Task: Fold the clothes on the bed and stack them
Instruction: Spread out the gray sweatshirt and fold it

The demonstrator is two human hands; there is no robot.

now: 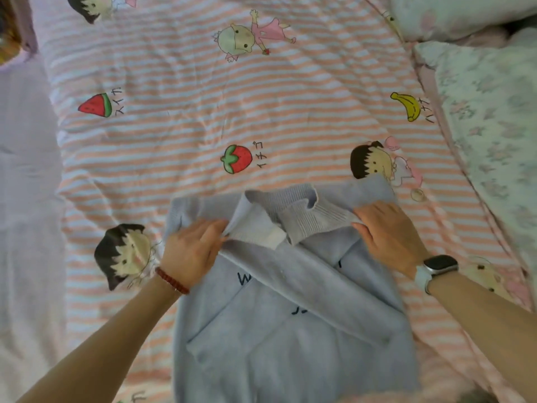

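I see a pale blue knit sweater point(290, 330) lying flat on the bed point(189, 126), which is covered in a pink-and-white striped sheet with cartoon prints. I take the sweater as my landmark: its ribbed collar point(293, 205) is at the far end, just on the near side of the printed strawberry point(236, 159), and both sleeves are folded across its chest, partly covering dark lettering. My left hand point(193, 251) sits at the sweater's left shoulder, fingers pinching a fold of knit beside the collar; a red bead bracelet point(172, 280) circles that wrist. My right hand point(388, 235) is at the right shoulder, thumb and fingers curled on the ribbed cuff of a sleeve point(316, 221) that lies just below the collar; a watch point(436, 267) with a white strap is on that wrist. A white label shows inside the neck opening. Well to the right of the sweater lies a floral quilt point(488, 126), and to its left a plain lilac cover point(26, 170).
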